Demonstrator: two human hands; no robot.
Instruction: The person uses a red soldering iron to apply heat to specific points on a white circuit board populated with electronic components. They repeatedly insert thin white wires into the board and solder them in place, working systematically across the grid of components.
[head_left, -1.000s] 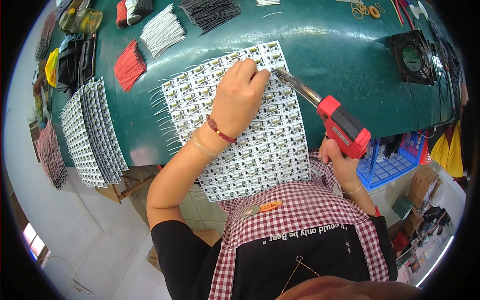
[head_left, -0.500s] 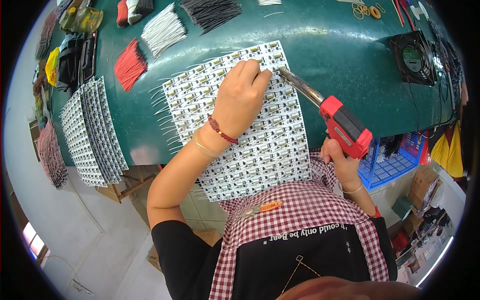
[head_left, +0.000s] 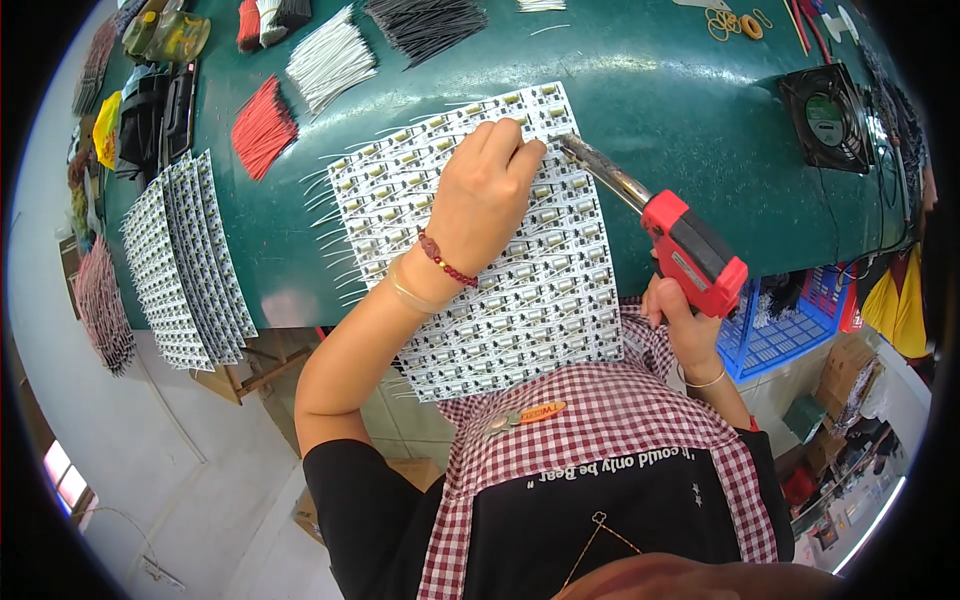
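A large white panel of small circuit boards (head_left: 520, 300) rests partly on the green table and reaches over its near edge to my apron. White wires (head_left: 345, 270) stick out along its left side. Over the panel's upper part, my left hand (head_left: 487, 180) is closed with fingertips pinched down near the board; what they hold is hidden. My right hand (head_left: 684, 318) grips a red and black soldering gun (head_left: 690, 250), right of the panel. Its metal tip meets the panel by my left fingertips.
Bundles of red wires (head_left: 264, 130), white wires (head_left: 330, 62) and black wires (head_left: 425, 28) lie beyond the panel. More circuit panels (head_left: 180, 270) stand at the table's left edge. A black fan (head_left: 825, 118) stands at right, above a blue basket (head_left: 785, 330).
The whole view has shifted very slightly. Both hands, the soldering gun and the panel keep the same places relative to each other.
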